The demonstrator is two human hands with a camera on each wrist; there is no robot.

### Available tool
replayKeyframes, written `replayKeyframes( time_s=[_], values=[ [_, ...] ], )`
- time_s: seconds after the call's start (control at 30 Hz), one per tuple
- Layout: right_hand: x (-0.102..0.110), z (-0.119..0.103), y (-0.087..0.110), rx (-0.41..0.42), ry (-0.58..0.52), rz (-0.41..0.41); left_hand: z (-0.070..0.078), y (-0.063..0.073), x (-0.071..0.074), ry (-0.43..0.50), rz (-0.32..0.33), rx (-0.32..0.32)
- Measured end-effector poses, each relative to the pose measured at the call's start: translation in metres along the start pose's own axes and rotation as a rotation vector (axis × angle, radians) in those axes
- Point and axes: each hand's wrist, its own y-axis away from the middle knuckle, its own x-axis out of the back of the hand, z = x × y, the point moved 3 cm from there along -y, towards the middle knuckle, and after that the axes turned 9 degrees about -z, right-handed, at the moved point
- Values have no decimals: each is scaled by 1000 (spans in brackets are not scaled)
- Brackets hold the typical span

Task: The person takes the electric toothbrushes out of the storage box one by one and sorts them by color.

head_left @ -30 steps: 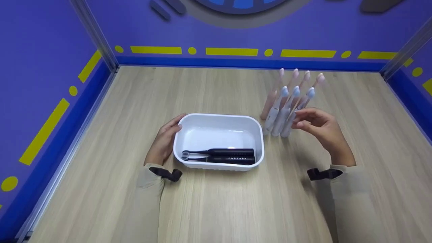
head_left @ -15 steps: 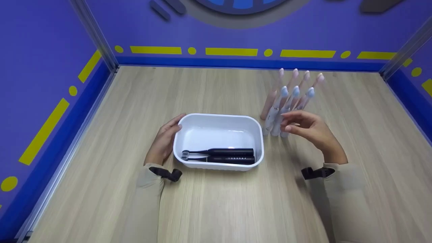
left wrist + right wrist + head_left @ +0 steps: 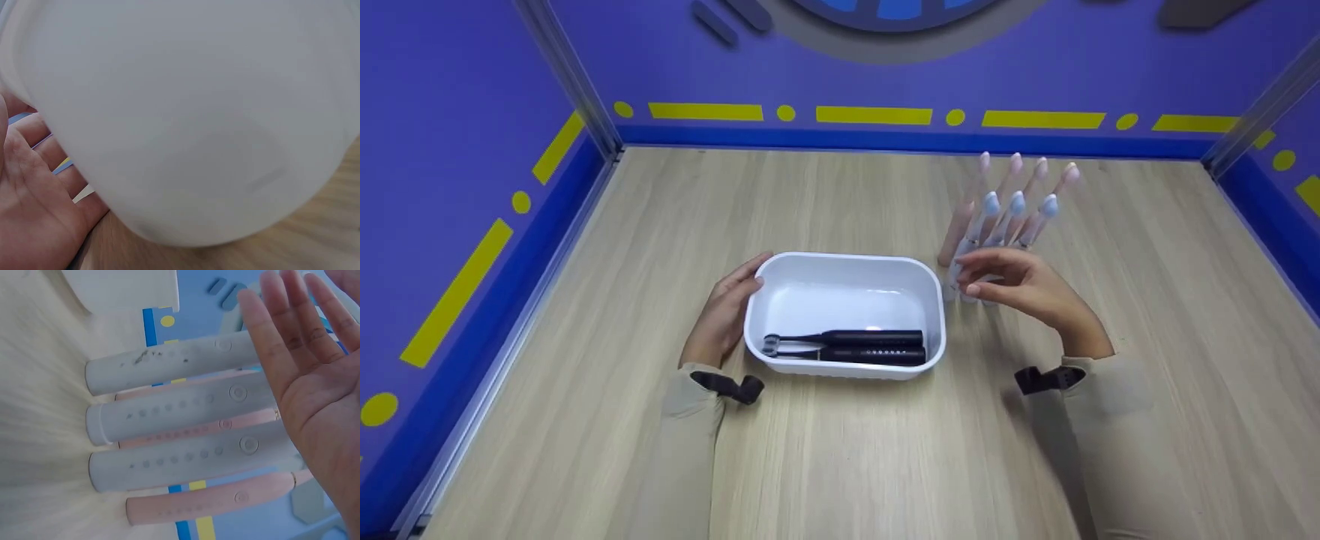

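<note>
My left hand [image 3: 724,311] grips the left end of a white plastic tub [image 3: 845,257], thumb at the rim and fingers along the outer wall. Two black electric toothbrushes [image 3: 874,337] lie side by side along the tub's near side. To the tub's right stand three white electric toothbrushes [image 3: 185,408] with blue heads, upright in a row. Behind them stand several pink electric toothbrushes [image 3: 197,500]. My right hand [image 3: 1024,289] hovers in front of the white row, fingertips close to the leftmost one. It holds nothing, and it partly hides the white handles in the head view.
A pale wood tabletop [image 3: 840,457] lies beneath everything. Blue panels with yellow marks [image 3: 874,115] wall it at the back and sides. The upright toothbrushes stand close together, near the tub's right end.
My right hand has moved left along the white row, from the rightmost toothbrush to the leftmost. My left hand, the tub and the toothbrushes have stayed in place.
</note>
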Motion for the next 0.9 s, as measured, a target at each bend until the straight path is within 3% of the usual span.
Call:
replayKeyframes(
  time_s=[0.57,0.9],
  values=[
    [-16,-11,-25,-121,157,-216,0,-1,0,-6,2,15],
    [-28,-22,-41,-94,254,-306,0,-1,0,10,5,13]
  ],
)
